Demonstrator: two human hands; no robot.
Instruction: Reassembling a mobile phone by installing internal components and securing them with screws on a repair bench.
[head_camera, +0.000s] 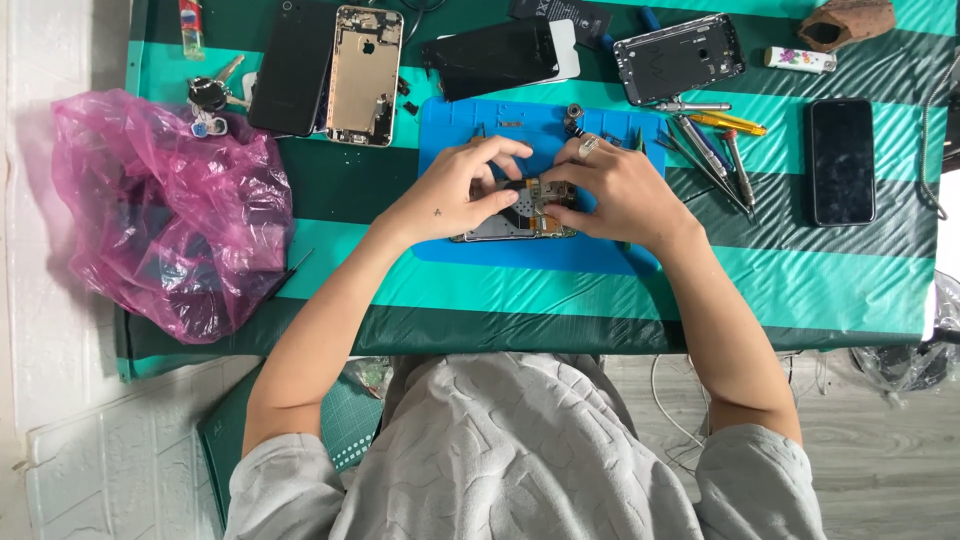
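- An opened phone (515, 212) (its circuit board exposed) is held flat on the blue mat (530, 255) near the middle of the bench (800, 290).
- The left hand (455, 190) is laid over the phone's left end, fingers curled and pressed onto it.
- The right hand (620, 190), ringed, is clamped on the right end, fingertips together over the board.
- Several screwdrivers (715, 150) are fanned just beside the mat's right edge, and a black phone (842, 160) lies nearer the right edge.
- A pink plastic bag (165, 215) is slumped at the left edge.
- 2 phone frames (365, 75) (680, 58) are set along the far edge.
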